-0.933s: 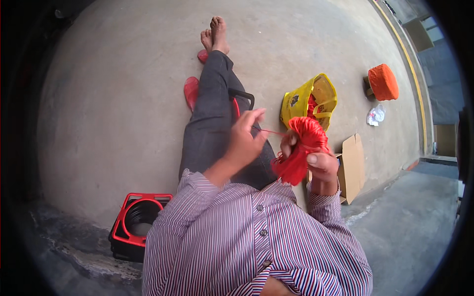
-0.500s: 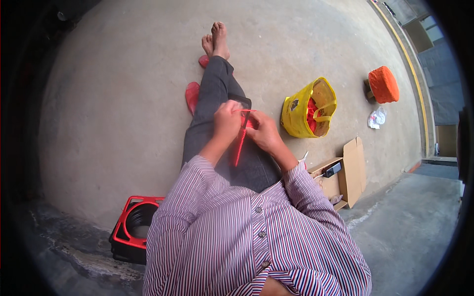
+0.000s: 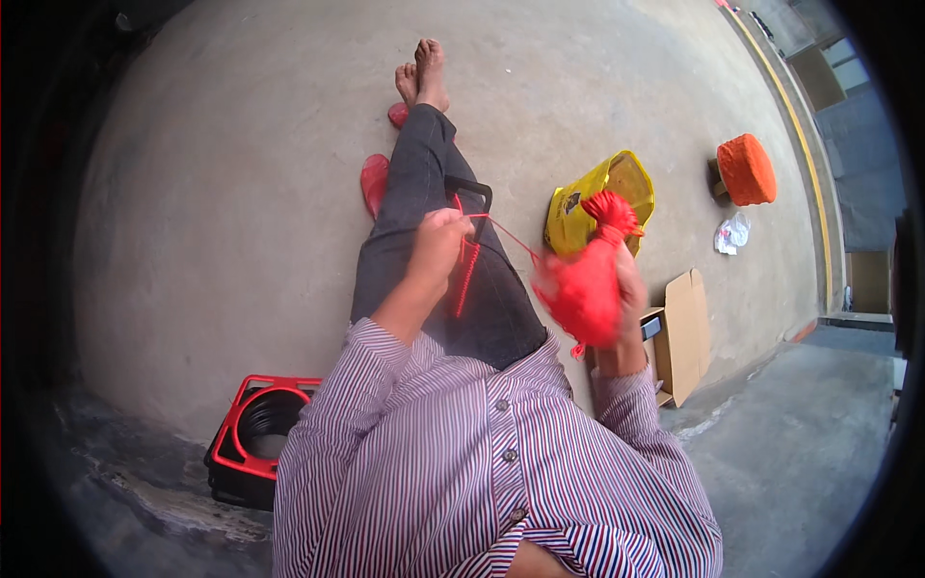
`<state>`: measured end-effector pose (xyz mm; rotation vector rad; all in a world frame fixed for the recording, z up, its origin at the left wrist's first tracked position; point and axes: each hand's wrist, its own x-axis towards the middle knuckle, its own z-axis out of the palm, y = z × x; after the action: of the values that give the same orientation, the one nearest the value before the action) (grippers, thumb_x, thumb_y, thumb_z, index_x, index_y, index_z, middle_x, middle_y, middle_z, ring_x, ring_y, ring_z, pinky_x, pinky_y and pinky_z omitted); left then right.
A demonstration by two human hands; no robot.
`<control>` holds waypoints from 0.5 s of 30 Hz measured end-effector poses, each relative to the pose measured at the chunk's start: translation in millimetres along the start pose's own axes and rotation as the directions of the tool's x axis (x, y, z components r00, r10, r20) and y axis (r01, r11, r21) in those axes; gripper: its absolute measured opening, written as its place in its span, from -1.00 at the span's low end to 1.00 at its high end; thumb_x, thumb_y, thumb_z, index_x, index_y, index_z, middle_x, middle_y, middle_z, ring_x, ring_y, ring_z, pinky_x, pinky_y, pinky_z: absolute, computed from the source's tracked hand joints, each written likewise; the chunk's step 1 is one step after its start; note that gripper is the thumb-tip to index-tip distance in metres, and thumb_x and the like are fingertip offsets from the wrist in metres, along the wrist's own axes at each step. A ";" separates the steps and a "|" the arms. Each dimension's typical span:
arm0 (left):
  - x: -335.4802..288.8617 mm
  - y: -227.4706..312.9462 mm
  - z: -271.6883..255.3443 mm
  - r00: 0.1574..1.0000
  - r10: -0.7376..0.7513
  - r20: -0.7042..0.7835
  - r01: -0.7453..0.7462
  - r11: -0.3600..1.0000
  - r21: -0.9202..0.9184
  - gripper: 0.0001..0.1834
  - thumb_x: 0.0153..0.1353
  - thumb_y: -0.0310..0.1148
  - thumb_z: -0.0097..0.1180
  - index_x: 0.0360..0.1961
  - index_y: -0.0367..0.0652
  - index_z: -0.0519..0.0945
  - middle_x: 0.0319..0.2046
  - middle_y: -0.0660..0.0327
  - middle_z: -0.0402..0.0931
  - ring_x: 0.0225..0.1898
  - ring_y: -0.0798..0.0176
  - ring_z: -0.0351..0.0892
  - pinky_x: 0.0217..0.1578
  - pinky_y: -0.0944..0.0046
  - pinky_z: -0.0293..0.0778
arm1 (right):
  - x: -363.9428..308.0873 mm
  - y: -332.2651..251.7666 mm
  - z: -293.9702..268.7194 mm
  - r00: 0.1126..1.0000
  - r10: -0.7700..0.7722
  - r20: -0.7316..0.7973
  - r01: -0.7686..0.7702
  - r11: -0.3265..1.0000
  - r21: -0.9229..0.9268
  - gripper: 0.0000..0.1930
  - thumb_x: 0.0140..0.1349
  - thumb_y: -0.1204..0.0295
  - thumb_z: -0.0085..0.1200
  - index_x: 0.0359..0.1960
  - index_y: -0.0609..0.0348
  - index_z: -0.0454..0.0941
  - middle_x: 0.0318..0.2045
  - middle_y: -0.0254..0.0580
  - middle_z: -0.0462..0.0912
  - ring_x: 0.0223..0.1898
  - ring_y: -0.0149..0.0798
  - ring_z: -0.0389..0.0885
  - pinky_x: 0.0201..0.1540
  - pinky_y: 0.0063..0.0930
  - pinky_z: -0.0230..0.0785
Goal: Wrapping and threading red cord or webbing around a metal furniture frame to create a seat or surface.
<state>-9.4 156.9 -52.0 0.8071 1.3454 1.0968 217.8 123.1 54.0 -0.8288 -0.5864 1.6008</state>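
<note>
My left hand (image 3: 441,241) is closed over my lap, pinching a thin red cord (image 3: 506,231) next to a black U-shaped frame (image 3: 485,196). A short braided-looking red length (image 3: 467,286) hangs below the frame over my dark trousers. Out to the right, my right hand (image 3: 632,289) grips a blurred bundle of red cord (image 3: 590,294), gathered at its top into a tuft. From the bundle the cord runs taut across to my left hand. The bundle hides most of my right fingers and the lower part of the yellow bag (image 3: 568,217).
An open cardboard box (image 3: 684,337) with a dark device lies right of my right forearm. Farther right are an orange-topped stool (image 3: 747,170) and a crumpled white plastic bag (image 3: 732,234). A red-and-black reel frame (image 3: 241,443) sits at left. Red shoes (image 3: 375,183) lie beside my legs.
My right hand has left the frame and moved right, now holding the red bundle in front of the yellow bag. The cord is stretched between my hands. My left hand stays near the frame.
</note>
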 end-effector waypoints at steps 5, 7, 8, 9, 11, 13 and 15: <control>-9.4 30.9 20.1 0.928 -0.369 -0.057 0.329 0.881 -0.338 -0.40 0.16 -0.28 0.12 0.20 -0.24 0.24 -0.01 0.03 0.35 -0.19 0.24 0.44 -0.27 0.29 0.39 | -58.4 -31.5 -2.5 0.974 0.144 0.175 -0.152 0.988 0.033 -0.62 0.23 0.24 0.11 -0.13 0.32 0.37 -0.47 -0.20 0.50 -0.57 -0.28 0.47 -0.53 -0.38 0.35; 4.0 1.3 14.5 0.943 -0.333 -0.018 0.304 0.879 -0.367 -0.32 0.15 -0.30 0.14 0.25 -0.23 0.17 -0.01 0.01 0.33 -0.16 0.24 0.43 -0.25 0.24 0.41 | -70.4 -38.6 -1.6 0.963 0.188 0.195 -0.189 0.982 -0.012 -0.61 0.21 0.23 0.14 -0.13 0.32 0.37 -0.46 -0.20 0.51 -0.56 -0.30 0.49 -0.52 -0.37 0.38; 8.3 -3.5 12.3 0.955 -0.296 0.036 0.287 0.880 -0.379 -0.24 0.13 -0.31 0.17 0.30 -0.23 0.10 -0.02 -0.01 0.31 -0.14 0.23 0.41 -0.23 0.19 0.43 | -75.1 -41.3 -2.0 0.973 0.211 0.088 -0.198 0.970 -0.138 -0.63 0.23 0.26 0.13 -0.13 0.31 0.38 -0.45 -0.20 0.53 -0.53 -0.33 0.52 -0.48 -0.40 0.41; 10.7 -8.8 7.6 0.955 -0.295 0.037 0.286 0.879 -0.381 -0.24 0.13 -0.31 0.17 0.30 -0.23 0.10 -0.02 -0.01 0.31 -0.14 0.23 0.41 -0.23 0.19 0.43 | -76.3 -43.9 -3.2 0.975 0.220 -0.020 -0.218 0.941 -0.259 -0.66 0.25 0.29 0.12 -0.13 0.31 0.38 -0.43 -0.20 0.55 -0.49 -0.35 0.55 -0.44 -0.44 0.45; 12.4 -14.9 -0.3 0.956 -0.282 0.076 0.290 0.888 -0.358 -0.22 0.11 -0.33 0.21 0.30 -0.23 0.11 -0.06 0.03 0.32 -0.15 0.22 0.41 -0.16 0.19 0.41 | -54.8 -49.3 -16.1 0.983 0.179 -0.032 -0.173 0.867 -0.467 -0.71 0.28 0.33 0.09 -0.14 0.31 0.40 -0.42 -0.20 0.57 -0.47 -0.37 0.57 -0.40 -0.48 0.47; 2.9 -10.8 6.6 0.951 -0.294 0.099 0.309 0.864 -0.397 -0.20 0.08 -0.33 0.23 0.30 -0.25 0.11 -0.07 0.05 0.32 -0.14 0.23 0.40 -0.13 0.20 0.39 | -29.3 -31.3 -64.3 0.991 0.044 -0.126 -0.117 0.739 -0.664 -0.83 0.35 0.42 -0.02 -0.18 0.29 0.43 -0.44 -0.23 0.59 -0.47 -0.43 0.59 -0.40 -0.58 0.49; -11.4 1.7 6.4 0.948 -0.307 0.078 0.312 0.859 -0.406 -0.24 0.07 -0.30 0.24 0.25 -0.29 0.18 -0.05 0.05 0.34 -0.05 0.14 0.37 0.01 0.16 0.32 | -14.2 -7.4 -88.1 0.984 0.047 -0.170 -0.139 0.798 -0.586 -0.80 0.35 0.38 0.00 -0.15 0.28 0.46 -0.44 -0.26 0.58 -0.52 -0.45 0.59 -0.45 -0.53 0.52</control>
<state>-2.2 147.6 -45.9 0.2688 1.1271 1.0635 292.1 104.5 7.6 -1.4544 -0.9810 1.4304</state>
